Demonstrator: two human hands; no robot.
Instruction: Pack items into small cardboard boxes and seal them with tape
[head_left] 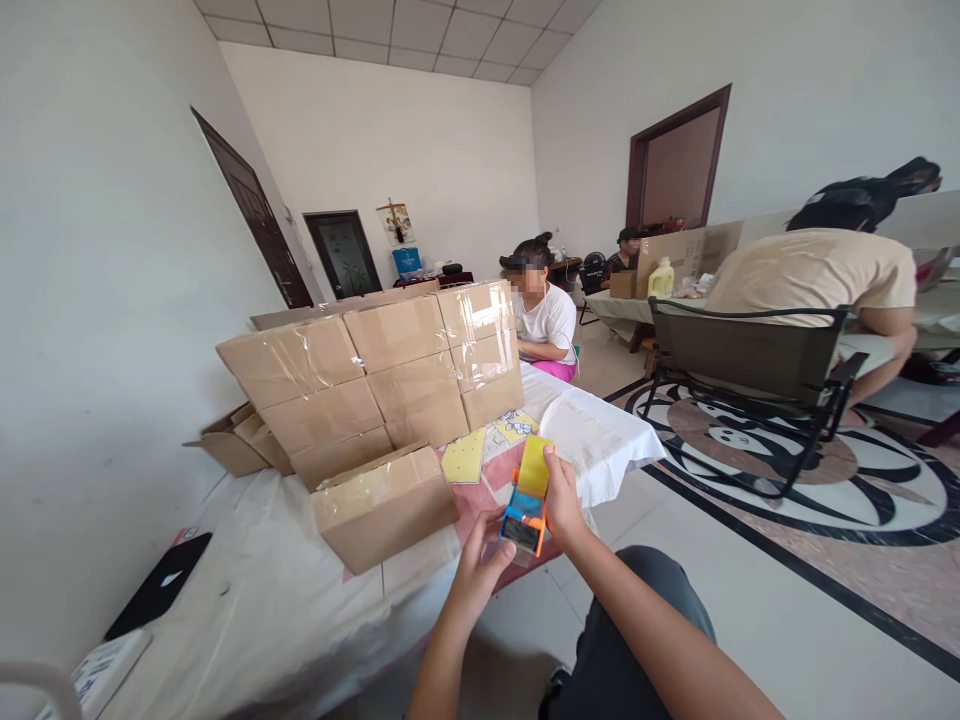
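Observation:
A tape dispenser (523,508) with a blue and orange frame and a wide yellow roll (535,466) is held above the near edge of the table. My right hand (564,497) grips it by the roll side, thumb on the yellow roll. At the dispenser's lower front end, my left hand (480,556) closes its thumb and fingers, where a bit of clear film shows. Just left of my hands stands a single taped cardboard box (390,510). Behind it rises a stack of taped cardboard boxes (375,380).
An opened carton (232,445) sits left of the stack. A black laptop-like item (161,585) lies on the cloth-covered table (300,590). Across the table sits a person (551,315); another person (810,275) sits in a folding chair (750,350) at right.

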